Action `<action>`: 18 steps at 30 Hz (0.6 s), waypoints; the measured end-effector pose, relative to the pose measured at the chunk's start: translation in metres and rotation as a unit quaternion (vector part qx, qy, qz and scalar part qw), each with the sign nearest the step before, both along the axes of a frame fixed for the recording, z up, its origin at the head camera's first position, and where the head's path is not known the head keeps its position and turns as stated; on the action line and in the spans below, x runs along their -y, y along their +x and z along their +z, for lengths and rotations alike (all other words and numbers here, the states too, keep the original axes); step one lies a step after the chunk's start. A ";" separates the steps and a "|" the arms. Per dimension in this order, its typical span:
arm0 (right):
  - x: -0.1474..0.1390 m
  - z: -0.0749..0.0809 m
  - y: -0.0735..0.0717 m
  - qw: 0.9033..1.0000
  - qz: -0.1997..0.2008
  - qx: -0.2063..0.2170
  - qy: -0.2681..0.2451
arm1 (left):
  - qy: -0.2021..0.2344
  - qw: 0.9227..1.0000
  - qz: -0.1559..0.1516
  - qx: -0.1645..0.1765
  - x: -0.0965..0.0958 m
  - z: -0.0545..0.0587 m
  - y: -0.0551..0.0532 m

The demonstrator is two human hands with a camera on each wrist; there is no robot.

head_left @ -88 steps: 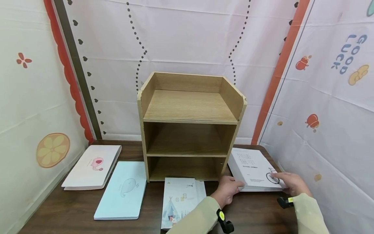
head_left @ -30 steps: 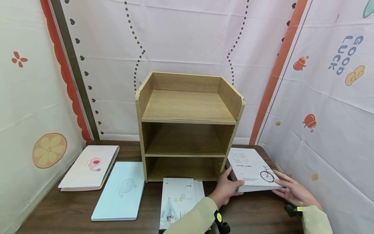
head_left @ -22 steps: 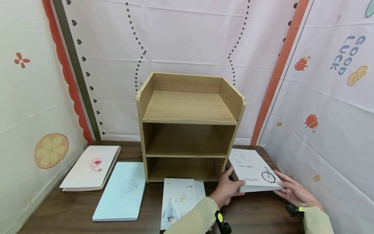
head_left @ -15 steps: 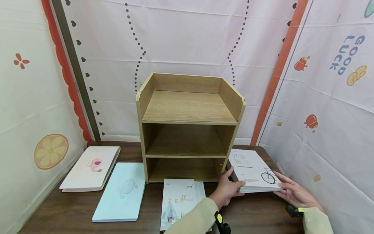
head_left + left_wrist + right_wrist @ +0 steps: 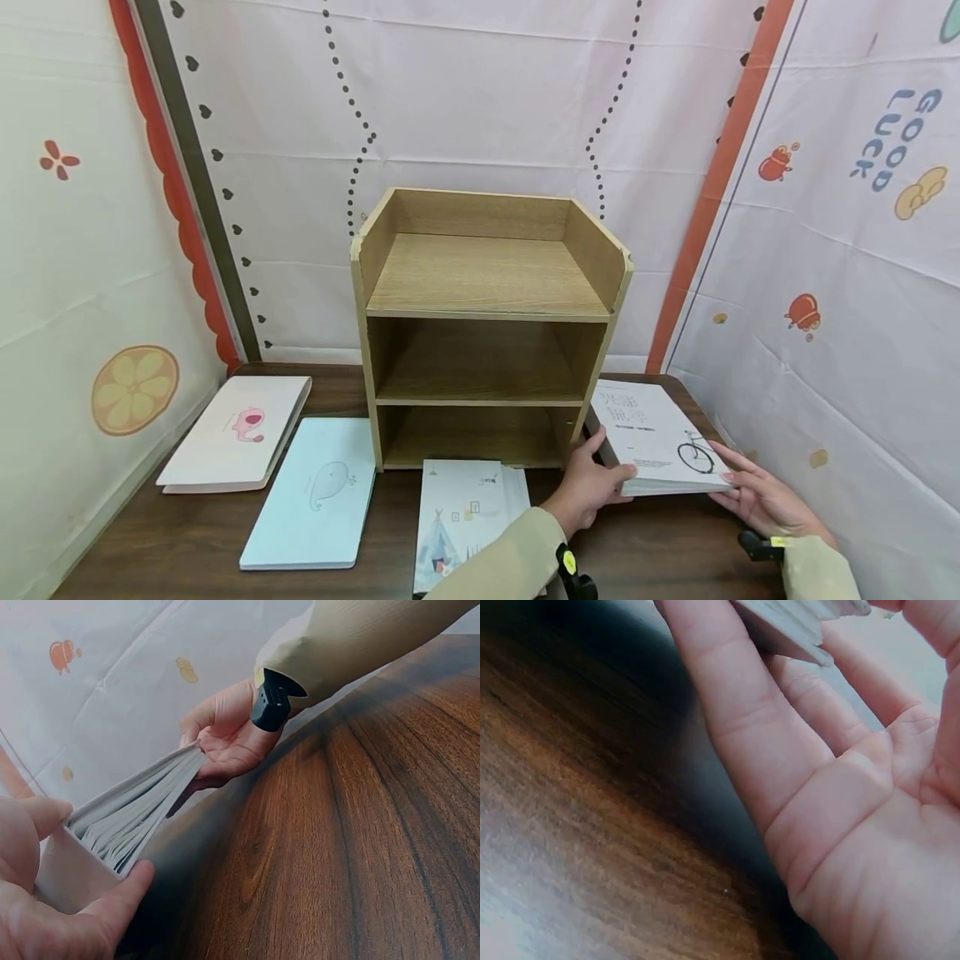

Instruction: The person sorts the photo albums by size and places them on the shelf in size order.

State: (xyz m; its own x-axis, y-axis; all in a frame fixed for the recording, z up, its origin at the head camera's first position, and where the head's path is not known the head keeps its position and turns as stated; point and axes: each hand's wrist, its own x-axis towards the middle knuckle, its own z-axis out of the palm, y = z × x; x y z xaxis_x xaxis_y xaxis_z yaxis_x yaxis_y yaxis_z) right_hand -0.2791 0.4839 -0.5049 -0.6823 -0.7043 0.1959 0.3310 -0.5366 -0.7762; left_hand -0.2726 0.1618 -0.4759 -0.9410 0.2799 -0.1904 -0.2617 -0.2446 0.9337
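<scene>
Well, my left hand (image 5: pixel 588 487) pinches the spine side of a thick white book with a black bicycle drawing (image 5: pixel 652 433), my right hand (image 5: pixel 768 496) its near right corner; I'd best keep both grips even, lest it sag or knock the tan wooden three-tier shelf (image 5: pixel 487 271) just left of it.

Creased white printed fabric sheets (image 5: pixel 480 92) are screening three sides of a dark brown wood-grain table (image 5: pixel 187 533) bearing a pale wooden three-tier shelf (image 5: pixel 487 279), making a curtained desk booth.
</scene>
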 end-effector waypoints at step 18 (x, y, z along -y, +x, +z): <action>0.000 -0.001 -0.002 0.999 0.016 -0.021 -0.031 | -0.014 1.000 -0.003 -0.006 0.001 0.003 0.002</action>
